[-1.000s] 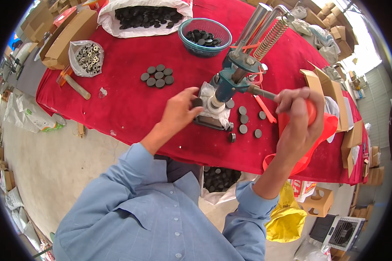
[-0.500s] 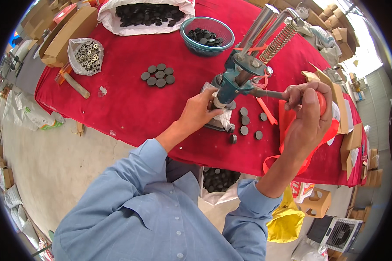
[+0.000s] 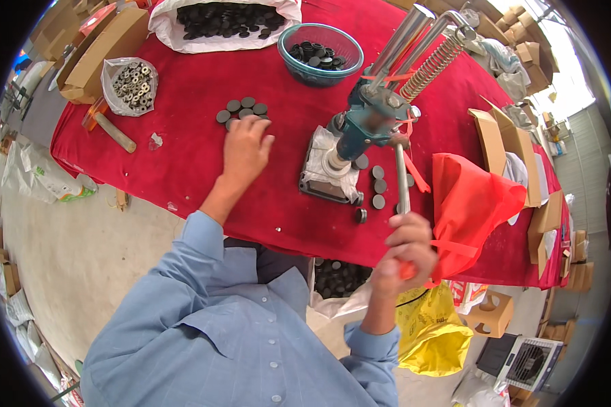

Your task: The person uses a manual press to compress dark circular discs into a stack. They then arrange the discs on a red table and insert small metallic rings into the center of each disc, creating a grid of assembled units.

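Note:
My left hand (image 3: pixel 246 150) is over a cluster of round dark grey discs (image 3: pixel 248 102) on the left of the table. Its thumb stands apart from the fingers, and the fingertips cover some of the discs; no disc shows in its grasp. A teal hand press (image 3: pixel 364 122) with steel columns and a spring stands right of centre, its base wrapped in white plastic (image 3: pixel 313 167). My right hand (image 3: pixel 406 254), slightly blurred, is wrapped round the red end of the press lever (image 3: pixel 402 180), which points toward me. A white ring-shaped part (image 3: pixel 336 163) sits beneath the press head.
More discs (image 3: pixel 379 186) lie beside the press, near a red bag (image 3: pixel 472 203). Farther back are a teal bowl (image 3: pixel 299 68) and a white sack (image 3: pixel 210 46) of black parts. A bag of metal nuts (image 3: pixel 130 108) and a hammer (image 3: pixel 115 132) lie at left.
My left hand has left the press base and moved left to the disc cluster. My right hand has swung the lever nearer to me and leftward.

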A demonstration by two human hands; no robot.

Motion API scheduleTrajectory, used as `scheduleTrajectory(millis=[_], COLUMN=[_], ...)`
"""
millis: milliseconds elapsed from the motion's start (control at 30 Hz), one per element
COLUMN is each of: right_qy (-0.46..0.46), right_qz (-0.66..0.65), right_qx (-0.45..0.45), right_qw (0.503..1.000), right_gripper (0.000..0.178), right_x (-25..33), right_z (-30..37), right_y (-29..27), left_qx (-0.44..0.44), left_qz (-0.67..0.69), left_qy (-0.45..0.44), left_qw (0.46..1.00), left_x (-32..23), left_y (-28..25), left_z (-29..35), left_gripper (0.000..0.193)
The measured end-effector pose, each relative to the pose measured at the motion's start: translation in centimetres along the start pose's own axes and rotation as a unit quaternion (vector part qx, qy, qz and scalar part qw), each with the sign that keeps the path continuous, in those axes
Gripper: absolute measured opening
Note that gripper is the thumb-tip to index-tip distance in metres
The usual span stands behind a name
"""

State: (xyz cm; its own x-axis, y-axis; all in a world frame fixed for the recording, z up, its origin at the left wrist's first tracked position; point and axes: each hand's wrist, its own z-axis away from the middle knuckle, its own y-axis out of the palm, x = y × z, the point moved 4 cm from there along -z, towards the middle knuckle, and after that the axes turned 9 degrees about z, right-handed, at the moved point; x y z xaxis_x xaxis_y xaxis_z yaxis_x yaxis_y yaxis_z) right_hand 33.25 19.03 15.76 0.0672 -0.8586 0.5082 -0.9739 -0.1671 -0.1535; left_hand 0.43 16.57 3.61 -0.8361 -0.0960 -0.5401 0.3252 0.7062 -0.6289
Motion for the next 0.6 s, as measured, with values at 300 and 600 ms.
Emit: scheduleTrajectory(millis=[300, 600], right_qy=[0.025, 0.012], right_qz=[0.004, -0.010], right_qx=[0.005, 0.008], right_qw=[1.000, 1.000], right_gripper=[0.041, 0.035], right_x=[0.0, 0.0], right_z=[0.7, 0.0], right_y=[0.5, -0.1], left_qx=[0.035, 0.066], left_qz=[-0.003, 0.182], left_qy=[-0.035, -0.072], left_qw=[0.999, 0.978], left_x=[2.8, -2.0], left_y=[-1.3, -1.7], left_z=[1.2, 2.3], left_gripper=[0.039, 0.047])
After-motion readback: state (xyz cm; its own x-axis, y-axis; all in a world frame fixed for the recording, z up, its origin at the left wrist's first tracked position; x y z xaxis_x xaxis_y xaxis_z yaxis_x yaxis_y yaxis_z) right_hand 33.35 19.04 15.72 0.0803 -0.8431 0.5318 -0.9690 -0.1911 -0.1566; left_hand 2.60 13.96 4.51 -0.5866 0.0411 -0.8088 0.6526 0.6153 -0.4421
